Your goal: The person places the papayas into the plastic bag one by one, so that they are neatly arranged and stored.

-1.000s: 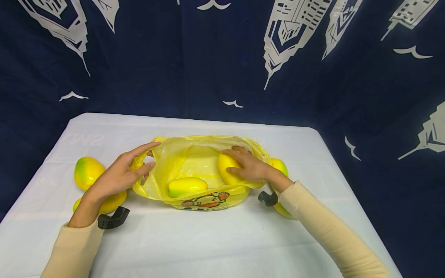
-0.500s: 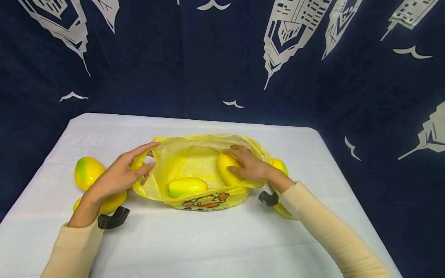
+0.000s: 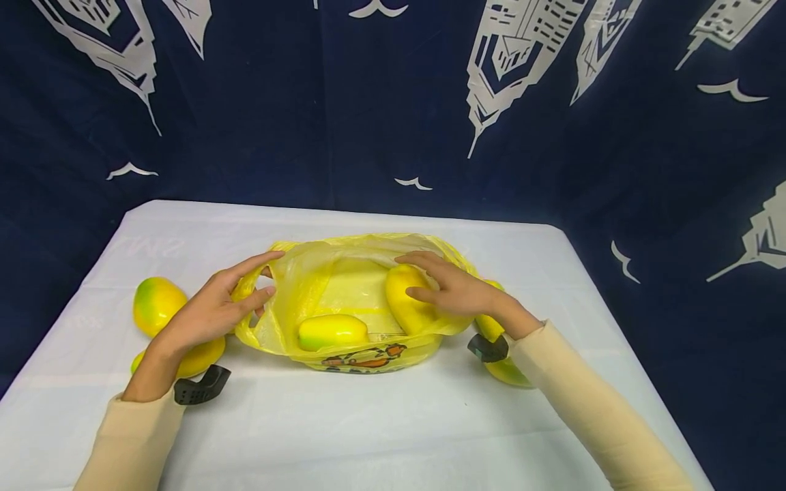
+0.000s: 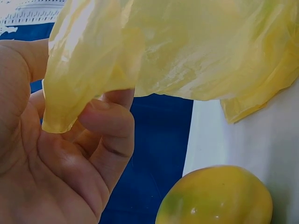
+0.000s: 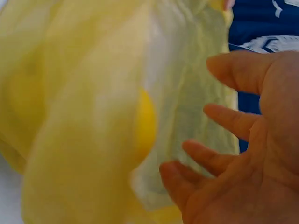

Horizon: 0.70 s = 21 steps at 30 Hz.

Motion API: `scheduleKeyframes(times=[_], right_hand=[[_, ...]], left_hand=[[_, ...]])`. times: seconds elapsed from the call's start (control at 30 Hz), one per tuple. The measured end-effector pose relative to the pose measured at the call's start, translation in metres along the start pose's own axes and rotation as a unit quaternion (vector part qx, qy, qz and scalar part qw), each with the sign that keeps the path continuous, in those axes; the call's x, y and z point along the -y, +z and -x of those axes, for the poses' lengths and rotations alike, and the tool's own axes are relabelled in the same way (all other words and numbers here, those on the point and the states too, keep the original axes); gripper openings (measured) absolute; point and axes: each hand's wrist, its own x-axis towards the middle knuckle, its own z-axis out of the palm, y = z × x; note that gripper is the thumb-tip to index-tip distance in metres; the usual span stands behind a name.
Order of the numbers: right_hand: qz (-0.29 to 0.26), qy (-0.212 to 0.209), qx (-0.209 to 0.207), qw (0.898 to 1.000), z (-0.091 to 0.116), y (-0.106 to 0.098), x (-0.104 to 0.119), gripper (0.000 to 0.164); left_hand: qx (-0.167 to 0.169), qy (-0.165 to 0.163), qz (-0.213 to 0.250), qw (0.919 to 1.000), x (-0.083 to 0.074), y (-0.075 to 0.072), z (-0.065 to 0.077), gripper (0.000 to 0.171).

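A white tabletop (image 3: pixel 344 436) lay before a navy curtain (image 3: pixel 393 102) printed in white. At nine o'clock, the left hand (image 3: pixel 215 307) held the yellow bag (image 3: pixel 424 350); inside lay one mango (image 3: pixel 333 332) at seven o'clock and a second mango (image 3: pixel 402 303) at three. There, the right hand (image 3: pixel 456 286), earlier curled round the second mango, had loosened, fingers spread wide, shifting slightly towards three o'clock.

Behind the white-covered surface (image 3: pixel 344 436), a dark navy cloth (image 3: pixel 258 123) spans the whole backdrop and down both sides, faintly creased. Pale skyscrapers (image 3: pixel 512 56) point downward across it, with small gull-like curves (image 3: pixel 733 89) scattered between. Soft light brightens the white.
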Motion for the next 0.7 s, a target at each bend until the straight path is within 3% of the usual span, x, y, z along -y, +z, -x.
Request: scheduleKeyframes(times=[0.2, 0.33, 0.5, 0.7], right_hand=[[-0.117, -0.005, 0.008, 0.993, 0.015, -0.017, 0.002, 0.052], [-0.171, -0.018, -0.018, 0.985, 0.027, -0.029, 0.002, 0.045], [-0.199, -0.031, -0.108, 0.973, 0.039, -0.041, -0.002, 0.038], [-0.184, -0.033, -0.225, 0.956, 0.051, -0.048, -0.012, 0.036]], left_hand=[[-0.001, -0.001, 0.011, 0.9999, 0.0, 0.0, 0.0, 0.058], [0.002, -0.011, 0.017, 0.9998, -0.002, 0.0, 0.001, 0.06], [0.003, -0.017, 0.019, 0.9997, -0.002, 0.0, 0.001, 0.061], [0.006, -0.015, 0.023, 0.9996, -0.002, -0.001, 0.001, 0.061]])
